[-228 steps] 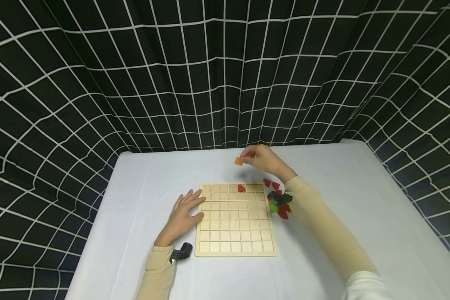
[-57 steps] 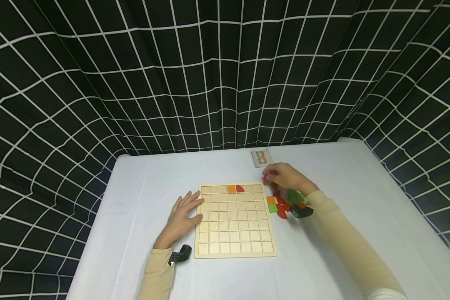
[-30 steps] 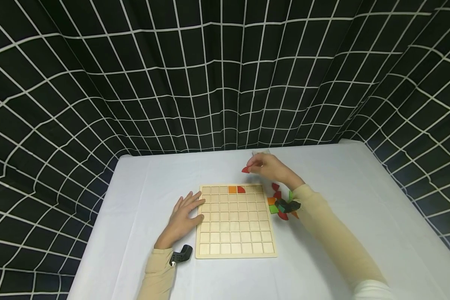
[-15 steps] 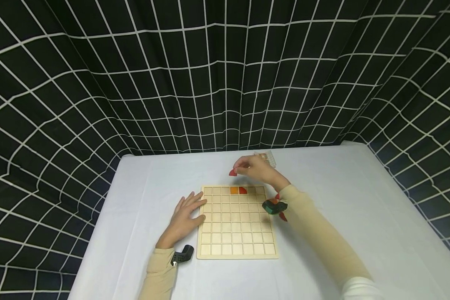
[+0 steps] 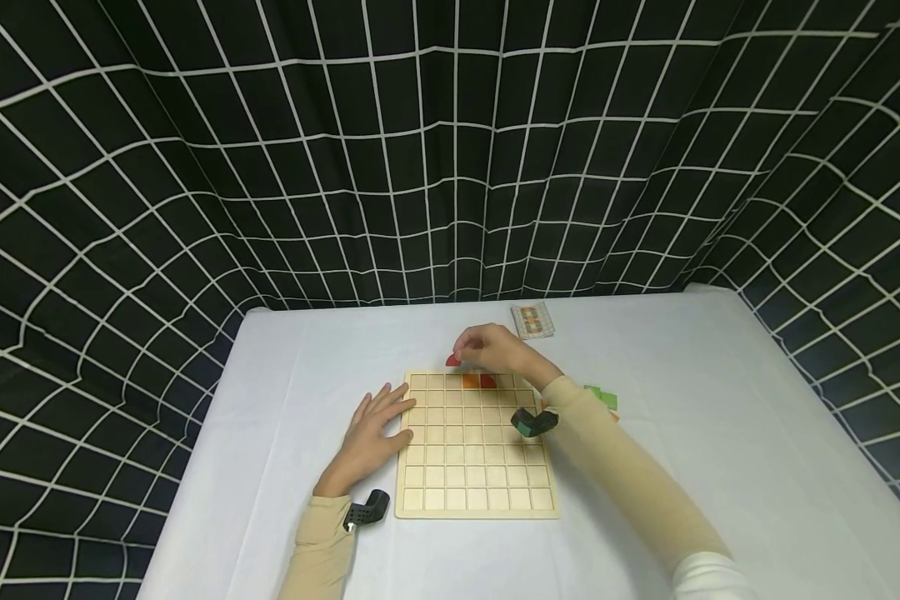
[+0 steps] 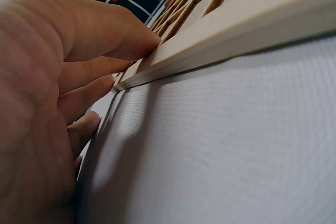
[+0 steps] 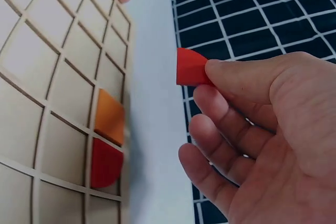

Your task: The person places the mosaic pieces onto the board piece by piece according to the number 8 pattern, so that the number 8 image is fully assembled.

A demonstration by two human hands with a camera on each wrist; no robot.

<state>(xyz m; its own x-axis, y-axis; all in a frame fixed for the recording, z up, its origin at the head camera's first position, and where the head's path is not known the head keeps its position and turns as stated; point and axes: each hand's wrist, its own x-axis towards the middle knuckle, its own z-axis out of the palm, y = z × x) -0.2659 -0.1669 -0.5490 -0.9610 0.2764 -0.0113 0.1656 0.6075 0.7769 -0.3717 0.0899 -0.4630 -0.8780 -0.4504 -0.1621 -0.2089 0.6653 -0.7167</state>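
Between thumb and index finger, my right hand (image 5: 495, 348) pinches a red quarter-circle tile (image 7: 193, 67). It holds the tile above the far edge of the wooden grid board (image 5: 457, 457). In the board's far row lie an orange square tile (image 7: 109, 118) and a second red quarter-circle tile (image 7: 106, 163), in neighbouring cells. My left hand (image 5: 367, 446) rests along the board's left edge with spread fingers. In the left wrist view, a fingertip (image 6: 149, 43) touches the raised wooden rim.
A patterned card stack (image 5: 532, 320) lies behind the board, to the right. Green tiles (image 5: 607, 398) show past the right sleeve, which hides the other loose pieces. A white cloth (image 5: 270, 392) covers the table; a black gridded curtain (image 5: 450, 150) hangs around it.
Since the first frame an orange tile has been set beside the red one on the board. My right hand then picked up another red tile and carried it left. The left hand stays put.
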